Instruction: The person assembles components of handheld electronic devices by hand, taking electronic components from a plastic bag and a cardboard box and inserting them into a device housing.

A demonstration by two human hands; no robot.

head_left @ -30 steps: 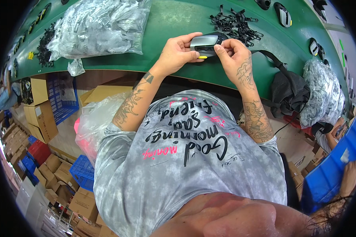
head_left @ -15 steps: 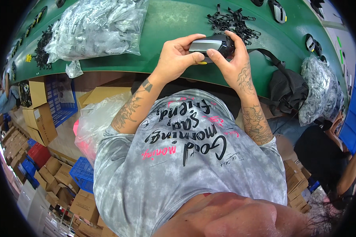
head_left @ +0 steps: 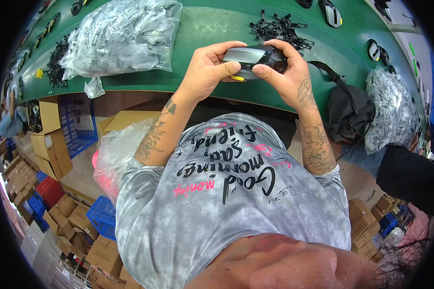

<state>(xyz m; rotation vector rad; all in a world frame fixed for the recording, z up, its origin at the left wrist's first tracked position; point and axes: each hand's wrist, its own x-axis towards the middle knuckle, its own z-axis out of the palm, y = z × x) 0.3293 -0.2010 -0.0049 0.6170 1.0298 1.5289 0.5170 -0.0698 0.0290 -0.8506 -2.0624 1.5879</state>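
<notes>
Both my hands hold a rounded black and silver plastic casing [head_left: 243, 55] with a yellow tab on its lower edge, just above the near side of the green table. My left hand [head_left: 205, 72] grips the silver end, its thumb on the near face. At the black end, my right hand [head_left: 292, 72] is closed round the casing, thumb pressed on the near side and fingers over the far edge. What lies under the casing is hidden. Beyond it lies a heap of small black plastic straps or clips [head_left: 280, 30].
A large clear bag [head_left: 123, 41] of wrapped parts covers the table's left. Similar casings [head_left: 331, 13] lie far right. A black mesh bag with a strap [head_left: 350, 108] and another clear bag [head_left: 390, 108] sit at the right edge. Cartons [head_left: 51, 150] and blue crates [head_left: 101, 216] stand below left.
The casing has shifted slightly left in my hands and turned a little, showing more of its near side and yellow tab. At the right, another person's arm has left the view.
</notes>
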